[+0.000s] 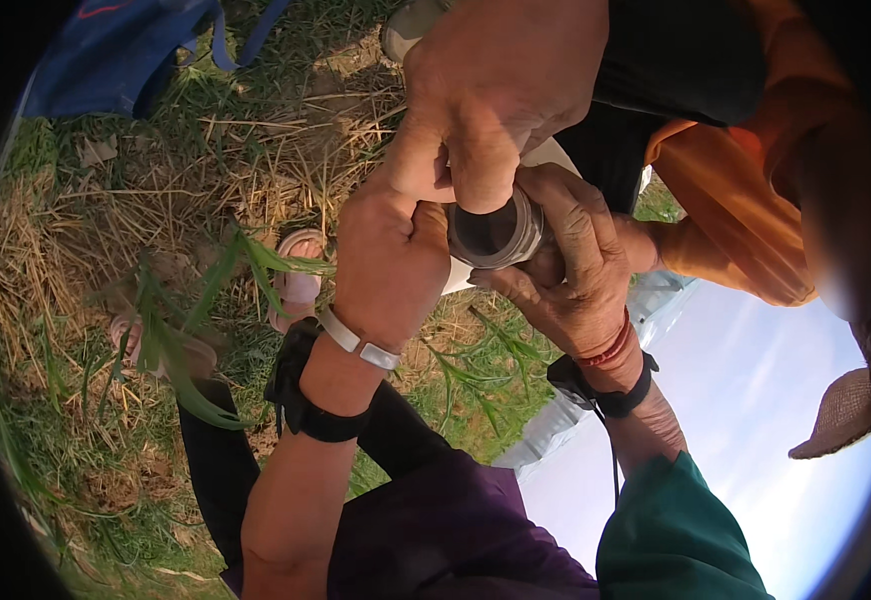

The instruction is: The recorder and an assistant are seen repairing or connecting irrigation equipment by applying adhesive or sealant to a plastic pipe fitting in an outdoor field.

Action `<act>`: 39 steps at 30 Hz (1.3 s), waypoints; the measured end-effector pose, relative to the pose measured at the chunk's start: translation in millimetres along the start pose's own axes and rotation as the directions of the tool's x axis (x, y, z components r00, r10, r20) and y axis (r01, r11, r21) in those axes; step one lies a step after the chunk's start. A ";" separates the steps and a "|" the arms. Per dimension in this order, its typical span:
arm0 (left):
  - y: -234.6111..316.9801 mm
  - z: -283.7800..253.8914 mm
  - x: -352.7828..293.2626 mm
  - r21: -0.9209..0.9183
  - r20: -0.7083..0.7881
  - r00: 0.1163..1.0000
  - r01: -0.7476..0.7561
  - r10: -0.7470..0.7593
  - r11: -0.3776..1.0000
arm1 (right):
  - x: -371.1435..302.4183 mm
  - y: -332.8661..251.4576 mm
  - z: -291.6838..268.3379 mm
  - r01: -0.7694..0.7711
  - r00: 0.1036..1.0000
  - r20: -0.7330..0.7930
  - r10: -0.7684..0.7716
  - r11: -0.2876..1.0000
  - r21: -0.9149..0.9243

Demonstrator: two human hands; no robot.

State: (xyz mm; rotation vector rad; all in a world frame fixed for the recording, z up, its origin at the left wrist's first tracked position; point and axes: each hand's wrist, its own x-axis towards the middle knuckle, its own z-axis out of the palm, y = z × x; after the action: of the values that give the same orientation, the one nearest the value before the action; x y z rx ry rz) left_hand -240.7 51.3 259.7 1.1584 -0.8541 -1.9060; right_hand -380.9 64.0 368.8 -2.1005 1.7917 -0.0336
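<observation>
My right hand [576, 270], with a red cord bracelet, is wrapped round a clear jar [534, 228], its round mouth tilted toward me. My left hand [396, 245], wearing a pale bangle, is closed at the jar's left side. Its fingertips are hidden, so what they hold cannot be told. From above, another person's hand [501, 90] bends its fingers down over the jar's mouth and overlaps my left hand. Behind my right hand, a hand [639, 243] below an orange sleeve [731, 215] is mostly covered. A white surface shows behind the jar.
Dry straw [286, 150] and green grass cover the ground. Long-leaved plants [231, 275] stand at the left, by pink sandals [301, 285]. A blue bag-like item [106, 55] lies upper left. The orange-clad person fills the upper right, near a woven hat [846, 415].
</observation>
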 end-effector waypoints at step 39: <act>-24.5 37.4 -12.6 -0.035 -0.322 0.933 0.159 -0.162 0.987 | 18.3 11.5 -16.2 -0.120 0.975 0.200 0.095 0.986 0.118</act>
State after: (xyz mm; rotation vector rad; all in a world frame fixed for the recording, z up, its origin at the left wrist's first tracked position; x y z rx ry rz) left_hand -276.8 80.4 258.7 1.5243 -0.5847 -1.7731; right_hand -392.5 40.8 376.3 -1.8461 1.7350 0.0788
